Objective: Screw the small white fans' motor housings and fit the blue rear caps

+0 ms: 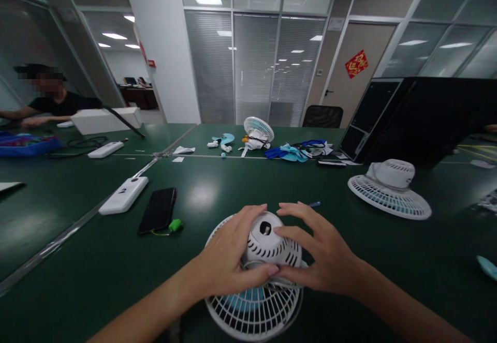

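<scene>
A small white fan (254, 312) lies grille-down on the green table in front of me, with pale blue blades showing through its bars. Its rounded motor housing (272, 244) faces up, with vent slots and a dark hole near the top. My left hand (229, 252) grips the housing's left side, its thumb across the near face. Around the right side curves my right hand (316, 250), thumb low and fingers near the hole. Both hands touch the housing. Just beyond the right fingers lies a pen (313, 204), partly hidden.
Left are a black phone (158, 209) with a green tag (176, 225) and a white power bank (124, 194). A second fan (390, 195) lies at right, near a large black case (423, 118). A third fan (258, 133) stands farther back. Another person (54, 94) sits far left.
</scene>
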Tool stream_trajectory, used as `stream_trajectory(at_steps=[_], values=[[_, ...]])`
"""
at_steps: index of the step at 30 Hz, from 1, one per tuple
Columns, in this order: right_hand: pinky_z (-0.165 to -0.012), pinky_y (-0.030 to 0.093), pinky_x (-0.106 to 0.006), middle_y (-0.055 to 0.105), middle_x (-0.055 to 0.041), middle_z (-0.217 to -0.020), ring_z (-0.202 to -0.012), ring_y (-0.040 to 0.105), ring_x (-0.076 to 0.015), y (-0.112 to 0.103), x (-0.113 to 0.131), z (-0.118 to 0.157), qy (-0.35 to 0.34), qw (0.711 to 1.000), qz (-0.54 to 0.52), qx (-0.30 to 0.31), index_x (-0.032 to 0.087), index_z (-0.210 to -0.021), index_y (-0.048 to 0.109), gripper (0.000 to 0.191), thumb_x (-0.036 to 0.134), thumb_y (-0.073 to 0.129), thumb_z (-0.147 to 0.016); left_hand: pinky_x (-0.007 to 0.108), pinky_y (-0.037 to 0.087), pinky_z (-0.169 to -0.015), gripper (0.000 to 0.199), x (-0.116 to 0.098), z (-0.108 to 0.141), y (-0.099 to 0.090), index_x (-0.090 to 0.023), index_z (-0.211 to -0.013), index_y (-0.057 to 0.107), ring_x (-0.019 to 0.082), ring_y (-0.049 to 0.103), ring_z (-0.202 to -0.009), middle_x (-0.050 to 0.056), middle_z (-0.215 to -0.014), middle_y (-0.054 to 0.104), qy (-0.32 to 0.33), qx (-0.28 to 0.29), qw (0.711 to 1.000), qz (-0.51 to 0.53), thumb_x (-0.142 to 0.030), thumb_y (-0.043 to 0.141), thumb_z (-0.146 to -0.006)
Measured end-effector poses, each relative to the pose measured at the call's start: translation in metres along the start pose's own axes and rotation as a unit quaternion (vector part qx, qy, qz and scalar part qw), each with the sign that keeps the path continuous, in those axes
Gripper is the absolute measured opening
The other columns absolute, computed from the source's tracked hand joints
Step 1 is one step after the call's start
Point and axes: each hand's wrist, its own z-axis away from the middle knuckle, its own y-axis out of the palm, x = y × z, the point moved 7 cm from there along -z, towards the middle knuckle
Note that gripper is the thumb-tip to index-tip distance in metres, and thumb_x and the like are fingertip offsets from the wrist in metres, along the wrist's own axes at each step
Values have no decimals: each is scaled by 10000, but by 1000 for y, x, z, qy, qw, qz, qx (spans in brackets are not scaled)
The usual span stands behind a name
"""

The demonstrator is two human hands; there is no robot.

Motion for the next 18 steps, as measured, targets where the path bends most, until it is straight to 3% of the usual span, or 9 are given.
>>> stream_trajectory(at_steps=[5,9,12,14,18], values=[[-955,486,-579,580,-168,-1199,-1153,589,-322,0,-1,-7,12,999,-28,21,191,-1055,547,379,441,698,-814,564,455,-1038,779,-1,-3,0,-180,-1456,246,353,503,-1277,196,-1428,456,-12,3,1000,-2,-433,640,-834],[-904,534,-417,580,-136,-1198,-1122,599,-272,0,-14,-13,50,987,-151,21,208,-1037,581,434,548,701,-796,553,456,-1036,742,-6,-9,-8,-180,-1418,336,343,514,-1267,181,-1419,479,-21,15,1000,-5,-448,665,-810],[-934,524,-370,600,-104,-1187,-1139,593,-231,10,-62,-1,186,960,-210,-2,228,-1134,571,450,600,547,-882,547,426,-1069,647,-11,-19,-17,-182,-1369,432,342,478,-1315,170,-1473,446,-24,4,1000,-8,-427,662,-815],[-982,497,-397,608,-95,-1204,-1163,583,-228,23,-105,22,302,939,-163,-3,237,-1175,572,415,554,454,-934,522,420,-1081,585,-13,-27,-20,-181,-1343,473,320,491,-1309,151,-1458,481,-21,-2,1000,7,-394,651,-828],[-1067,394,-545,576,-148,-1281,-1223,537,-312,48,-163,77,383,919,-86,39,207,-1217,612,462,502,501,-879,439,475,-1025,438,-15,-37,-14,-160,-1248,566,257,608,-1147,108,-1236,652,-2,29,998,60,-341,612,-853]])
